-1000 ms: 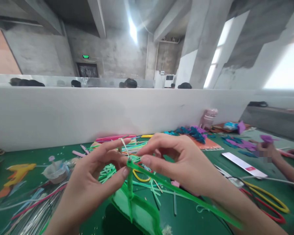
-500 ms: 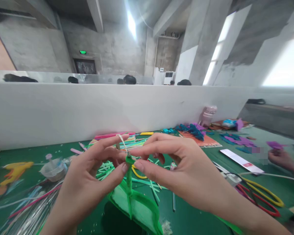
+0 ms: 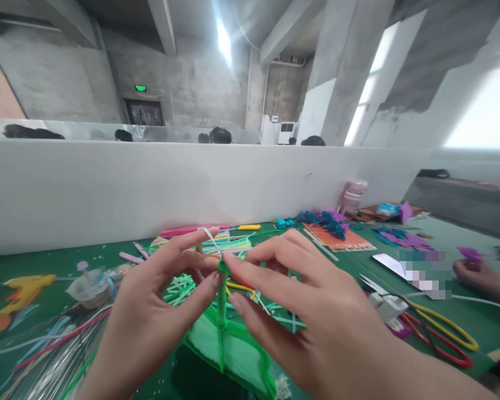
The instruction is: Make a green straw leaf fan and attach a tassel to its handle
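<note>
A green leaf-shaped craft piece (image 3: 233,347) with a green pipe-cleaner stem (image 3: 221,300) is held up over the green table. My left hand (image 3: 150,322) pinches the top of the stem between thumb and fingers, where a thin white wire (image 3: 210,238) loops out. My right hand (image 3: 308,311) reaches in from the right, fingers curled, fingertips touching the stem's top and the wire. Both hands are closed on the piece.
Loose coloured strips (image 3: 216,247) lie behind my hands. A yellow glue gun (image 3: 23,289) and a small clear cup (image 3: 92,289) sit on the left. Red and yellow loops (image 3: 445,333), purple and blue felt pieces (image 3: 395,239), a pink bottle (image 3: 352,197) and another person's hand (image 3: 479,272) are on the right. A white partition (image 3: 108,189) runs behind.
My right hand has moved lower and closer, its fingers shifting along the stem's top. The long green strip that trailed to the right is no longer seen. The other person's hand drew back.
</note>
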`<act>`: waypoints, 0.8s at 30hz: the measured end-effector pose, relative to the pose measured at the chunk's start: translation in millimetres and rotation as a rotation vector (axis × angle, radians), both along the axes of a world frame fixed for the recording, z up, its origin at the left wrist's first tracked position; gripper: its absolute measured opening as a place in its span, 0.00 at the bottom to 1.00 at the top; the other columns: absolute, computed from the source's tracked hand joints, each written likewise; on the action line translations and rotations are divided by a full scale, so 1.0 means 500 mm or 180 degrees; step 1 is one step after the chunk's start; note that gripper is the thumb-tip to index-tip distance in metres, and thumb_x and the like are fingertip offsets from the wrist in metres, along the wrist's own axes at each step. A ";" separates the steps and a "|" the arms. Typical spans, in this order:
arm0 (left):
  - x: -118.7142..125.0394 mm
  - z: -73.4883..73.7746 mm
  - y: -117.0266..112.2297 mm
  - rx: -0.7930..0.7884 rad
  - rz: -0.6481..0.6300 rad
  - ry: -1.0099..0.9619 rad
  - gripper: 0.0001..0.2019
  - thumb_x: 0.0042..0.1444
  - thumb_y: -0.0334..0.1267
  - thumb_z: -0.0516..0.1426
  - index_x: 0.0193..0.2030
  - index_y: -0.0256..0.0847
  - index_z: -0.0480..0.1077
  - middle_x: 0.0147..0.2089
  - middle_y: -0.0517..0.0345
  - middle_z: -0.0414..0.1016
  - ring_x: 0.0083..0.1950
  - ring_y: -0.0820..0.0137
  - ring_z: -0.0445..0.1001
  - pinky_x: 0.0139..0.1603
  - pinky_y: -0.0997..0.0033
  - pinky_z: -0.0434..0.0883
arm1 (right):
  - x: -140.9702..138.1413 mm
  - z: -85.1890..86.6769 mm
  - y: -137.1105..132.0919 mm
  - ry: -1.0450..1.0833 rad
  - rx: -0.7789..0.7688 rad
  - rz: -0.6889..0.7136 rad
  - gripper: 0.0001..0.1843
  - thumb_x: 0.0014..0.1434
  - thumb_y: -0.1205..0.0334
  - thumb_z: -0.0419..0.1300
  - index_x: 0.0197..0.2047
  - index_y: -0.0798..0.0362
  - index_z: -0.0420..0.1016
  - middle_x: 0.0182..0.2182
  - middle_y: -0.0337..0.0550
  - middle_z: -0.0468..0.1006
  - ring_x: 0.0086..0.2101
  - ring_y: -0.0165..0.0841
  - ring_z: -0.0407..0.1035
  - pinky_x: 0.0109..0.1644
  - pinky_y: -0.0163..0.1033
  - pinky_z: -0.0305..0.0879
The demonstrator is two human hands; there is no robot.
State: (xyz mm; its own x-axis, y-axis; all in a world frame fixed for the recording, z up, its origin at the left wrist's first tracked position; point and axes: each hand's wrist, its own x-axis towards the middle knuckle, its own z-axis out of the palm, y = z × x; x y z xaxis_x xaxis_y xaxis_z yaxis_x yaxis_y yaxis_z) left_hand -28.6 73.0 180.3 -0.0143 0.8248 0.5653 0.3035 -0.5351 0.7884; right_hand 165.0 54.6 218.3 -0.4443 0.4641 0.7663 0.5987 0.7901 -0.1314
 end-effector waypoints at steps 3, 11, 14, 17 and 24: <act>-0.004 0.000 0.001 0.0029 0.0055 0.0101 0.20 0.57 0.40 0.64 0.57 0.52 0.73 0.37 0.62 0.82 0.37 0.71 0.80 0.41 0.73 0.78 | -0.007 -0.010 -0.005 -0.0072 0.0452 -0.0215 0.14 0.62 0.68 0.63 0.51 0.61 0.82 0.37 0.50 0.81 0.37 0.37 0.69 0.39 0.43 0.72; -0.005 0.002 -0.007 -0.0074 0.0098 0.0119 0.21 0.57 0.42 0.63 0.58 0.53 0.73 0.36 0.62 0.81 0.38 0.70 0.79 0.45 0.70 0.77 | 0.003 0.018 0.004 0.0436 0.0460 -0.0391 0.07 0.59 0.70 0.67 0.41 0.54 0.86 0.32 0.46 0.80 0.32 0.33 0.71 0.36 0.39 0.72; -0.002 0.001 -0.008 -0.0072 0.0091 0.0063 0.21 0.55 0.41 0.64 0.57 0.54 0.74 0.36 0.64 0.81 0.37 0.71 0.79 0.44 0.71 0.77 | 0.010 0.030 0.031 0.0389 -0.0354 -0.0049 0.07 0.57 0.68 0.70 0.39 0.48 0.86 0.32 0.39 0.80 0.31 0.30 0.74 0.35 0.36 0.73; 0.003 0.001 -0.009 -0.0024 0.0137 0.0054 0.20 0.55 0.41 0.64 0.56 0.57 0.74 0.35 0.66 0.81 0.36 0.73 0.78 0.43 0.73 0.77 | 0.009 0.025 0.047 0.0478 -0.0271 0.0143 0.07 0.57 0.70 0.70 0.38 0.49 0.86 0.31 0.39 0.80 0.31 0.29 0.73 0.35 0.35 0.72; 0.003 0.002 -0.009 0.0009 0.0126 0.0096 0.20 0.56 0.41 0.64 0.56 0.56 0.73 0.37 0.65 0.82 0.37 0.72 0.79 0.43 0.73 0.77 | -0.006 -0.004 0.035 0.0580 0.0431 0.0285 0.07 0.59 0.73 0.67 0.40 0.57 0.85 0.30 0.43 0.79 0.30 0.29 0.67 0.34 0.36 0.70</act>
State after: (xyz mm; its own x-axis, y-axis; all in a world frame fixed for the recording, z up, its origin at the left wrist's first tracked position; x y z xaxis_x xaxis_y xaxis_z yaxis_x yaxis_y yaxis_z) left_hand -27.0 68.4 181.2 -0.0299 0.8223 0.5683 0.3480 -0.5244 0.7771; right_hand 162.0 72.0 216.4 -0.3276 0.3167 0.8902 0.5016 0.8567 -0.1201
